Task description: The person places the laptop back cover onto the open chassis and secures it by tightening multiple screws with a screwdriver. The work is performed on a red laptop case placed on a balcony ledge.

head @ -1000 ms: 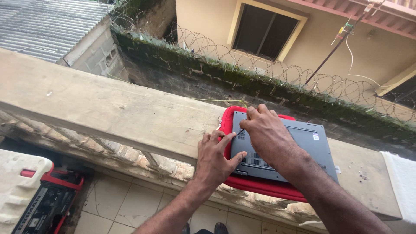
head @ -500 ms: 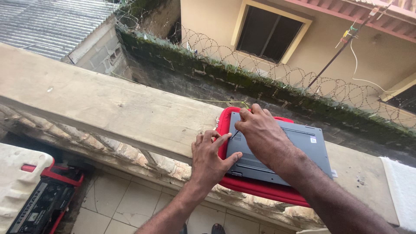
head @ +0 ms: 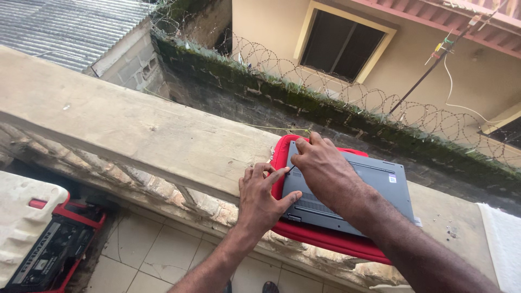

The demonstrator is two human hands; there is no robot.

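Observation:
A grey laptop [head: 374, 187] lies bottom side up on a red padded sleeve [head: 325, 239], on top of a concrete balcony ledge [head: 141, 135]. My left hand [head: 263, 198] rests on the laptop's near left corner, fingers spread, thumb on the vent area. My right hand [head: 323, 168] reaches over the laptop's left edge and pinches a thin dark tool [head: 291, 169] whose tip touches the case near that edge. Much of the laptop's left half is hidden by my right hand and forearm.
A red and black generator [head: 46, 255] with a white cover stands on the tiled floor at lower left. Beyond the ledge runs a mossy wall topped with razor wire [head: 325, 92]. A white cloth [head: 502, 244] lies at the ledge's right end, with small screws [head: 449, 232] nearby.
My right hand has shifted slightly toward the laptop's left edge. My left hand stays at the near corner, its fingers a little more spread.

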